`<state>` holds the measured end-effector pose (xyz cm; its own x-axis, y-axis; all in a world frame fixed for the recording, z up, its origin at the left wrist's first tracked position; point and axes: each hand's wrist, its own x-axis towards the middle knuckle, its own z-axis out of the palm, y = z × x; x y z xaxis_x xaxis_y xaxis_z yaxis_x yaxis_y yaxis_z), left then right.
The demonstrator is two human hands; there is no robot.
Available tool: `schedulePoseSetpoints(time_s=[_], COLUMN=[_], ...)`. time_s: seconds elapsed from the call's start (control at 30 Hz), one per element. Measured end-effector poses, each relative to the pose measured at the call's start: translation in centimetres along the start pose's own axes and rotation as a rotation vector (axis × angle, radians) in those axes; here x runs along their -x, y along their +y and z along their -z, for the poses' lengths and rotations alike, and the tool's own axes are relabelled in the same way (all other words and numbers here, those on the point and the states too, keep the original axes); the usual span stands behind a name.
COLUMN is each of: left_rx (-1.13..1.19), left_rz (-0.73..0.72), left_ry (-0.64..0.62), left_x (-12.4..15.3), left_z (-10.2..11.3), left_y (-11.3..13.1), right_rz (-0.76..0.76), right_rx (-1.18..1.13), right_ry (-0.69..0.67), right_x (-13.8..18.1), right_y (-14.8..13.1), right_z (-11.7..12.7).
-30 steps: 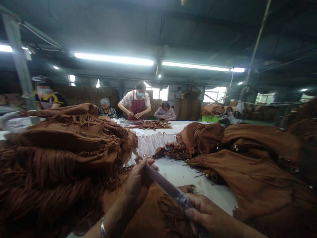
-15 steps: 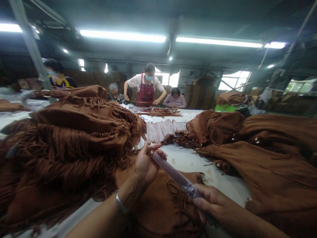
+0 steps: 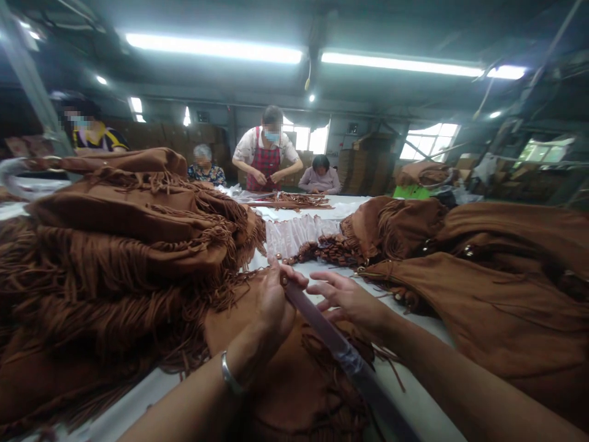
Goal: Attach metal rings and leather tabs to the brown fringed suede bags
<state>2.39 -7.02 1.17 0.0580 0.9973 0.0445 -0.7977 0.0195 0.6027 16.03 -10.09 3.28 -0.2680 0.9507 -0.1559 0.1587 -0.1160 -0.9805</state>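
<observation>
My left hand (image 3: 271,304) is closed around the top end of a long strap wrapped in clear plastic (image 3: 338,347), which slants down to the lower right. My right hand (image 3: 347,301) hovers just right of that top end with its fingers spread, holding nothing. Under both hands lies a brown suede fringed bag (image 3: 294,380) on the white table (image 3: 414,399). A metal bangle (image 3: 226,374) circles my left wrist.
A tall stack of brown fringed bags (image 3: 119,245) fills the left. More brown bags (image 3: 483,276) lie heaped at the right. Clear plastic sleeves (image 3: 297,233) and brown straps (image 3: 294,199) sit farther back. Several people work at the far end, one standing in a plaid apron (image 3: 267,156).
My right hand has let go of the strap's lower part and moved up toward its top end, fingers now spread. My left hand still grips the top.
</observation>
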Motion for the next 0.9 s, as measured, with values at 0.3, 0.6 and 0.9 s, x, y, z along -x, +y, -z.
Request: schedulePoseSetpoints(time_s=[0.3,0.6,0.9], left_rx=[-0.531,-0.422,-0.329], left_rz=[-0.074,0.164,0.145], left_ry=[-0.107,-0.233,-0.135], left_x=[-1.0,0.4,0.9], left_z=[4.7,5.6,4.4], left_y=[1.0,2.6,2.4], right_rz=[0.067,0.087,0.029], right_rx=[0.027,-0.045,-0.207], right_ry=[-0.102,-0.2,-0.107], right_x=[-2.7,-2.2,-2.4], right_y=[1.0,1.3,2.2], right_z=[-3.5,-3.1,-3.6])
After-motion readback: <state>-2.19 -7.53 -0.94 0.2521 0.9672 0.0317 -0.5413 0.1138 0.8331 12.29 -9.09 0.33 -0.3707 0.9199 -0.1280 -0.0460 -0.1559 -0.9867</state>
